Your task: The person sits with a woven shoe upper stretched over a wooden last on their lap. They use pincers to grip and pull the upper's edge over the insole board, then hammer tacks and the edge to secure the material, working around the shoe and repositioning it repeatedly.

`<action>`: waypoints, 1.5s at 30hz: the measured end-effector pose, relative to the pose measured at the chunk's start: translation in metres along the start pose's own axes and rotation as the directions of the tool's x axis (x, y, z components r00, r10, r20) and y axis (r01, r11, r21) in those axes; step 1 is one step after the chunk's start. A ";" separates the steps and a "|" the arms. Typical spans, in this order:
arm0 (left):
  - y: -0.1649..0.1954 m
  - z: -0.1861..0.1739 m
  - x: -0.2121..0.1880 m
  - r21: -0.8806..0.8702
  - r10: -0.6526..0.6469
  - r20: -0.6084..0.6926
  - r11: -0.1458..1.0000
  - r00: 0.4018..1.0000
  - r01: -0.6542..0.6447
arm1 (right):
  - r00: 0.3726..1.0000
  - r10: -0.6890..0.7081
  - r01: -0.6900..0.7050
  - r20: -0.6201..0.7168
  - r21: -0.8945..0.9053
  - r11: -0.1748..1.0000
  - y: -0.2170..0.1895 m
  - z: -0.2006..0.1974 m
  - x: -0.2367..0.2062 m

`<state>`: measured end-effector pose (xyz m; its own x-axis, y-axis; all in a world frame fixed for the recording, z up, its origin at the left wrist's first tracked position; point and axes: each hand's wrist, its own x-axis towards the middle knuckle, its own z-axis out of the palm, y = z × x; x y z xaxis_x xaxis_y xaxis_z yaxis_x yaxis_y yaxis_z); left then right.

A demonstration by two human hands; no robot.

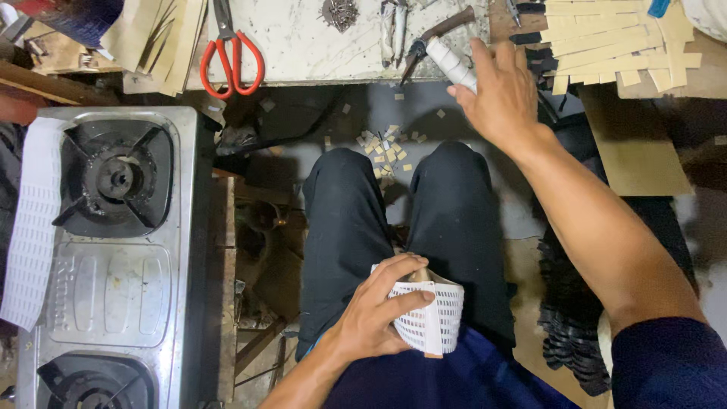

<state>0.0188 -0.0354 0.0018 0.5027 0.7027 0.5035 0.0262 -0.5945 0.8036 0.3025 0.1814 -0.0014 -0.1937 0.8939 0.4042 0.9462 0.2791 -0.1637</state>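
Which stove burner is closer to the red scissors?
The upper burner, at the far end of the steel gas stove. It shows whole, just below-left of the red scissors. The other burner sits at the picture's bottom edge, partly cut off.
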 end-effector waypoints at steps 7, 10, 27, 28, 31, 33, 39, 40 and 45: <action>-0.014 -0.015 0.004 -0.009 -0.030 -0.021 1.000 0.999 0.029 | 0.999 0.019 -0.030 0.035 0.353 0.935 -0.042 -0.061 -0.029; -0.026 -0.021 0.009 -0.001 -0.041 -0.041 0.999 0.998 0.041 | 0.932 0.249 -0.359 0.263 0.755 0.548 -0.065 -0.097 -0.106; -0.027 0.015 0.003 0.002 -0.042 0.045 0.999 0.998 0.042 | 0.737 0.231 -0.584 0.635 0.427 0.691 -0.041 -0.162 -0.307; -0.027 0.015 0.002 0.001 -0.044 0.038 0.999 0.998 0.044 | 0.671 0.278 -0.680 0.687 0.421 0.600 -0.040 -0.164 -0.307; -0.028 0.017 0.000 -0.013 -0.046 0.043 0.999 0.998 0.047 | 0.769 0.197 -0.537 0.608 0.448 0.715 -0.048 -0.160 -0.295; -0.029 0.018 -0.002 0.007 -0.036 0.022 0.999 0.999 0.036 | 0.831 0.136 -0.422 0.539 0.453 0.785 -0.060 -0.154 -0.276; -0.032 0.018 -0.004 -0.005 -0.042 0.021 0.999 0.999 0.042 | 0.856 0.399 -0.464 0.329 0.828 0.313 -0.096 -0.171 -0.247; -0.033 0.017 -0.004 -0.017 -0.037 0.026 0.999 0.999 0.037 | 0.792 0.520 -0.431 0.320 0.896 0.105 -0.098 -0.171 -0.249; -0.036 0.015 -0.002 0.008 -0.021 -0.001 1.000 1.000 0.021 | 0.948 0.071 -0.209 0.311 0.437 0.875 -0.066 -0.149 -0.267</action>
<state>0.0299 -0.0208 -0.0326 0.5010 0.7157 0.4866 0.0443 -0.5827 0.8115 0.3300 -0.1278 0.0359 -0.1974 0.9761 0.0914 0.7554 0.2109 -0.6204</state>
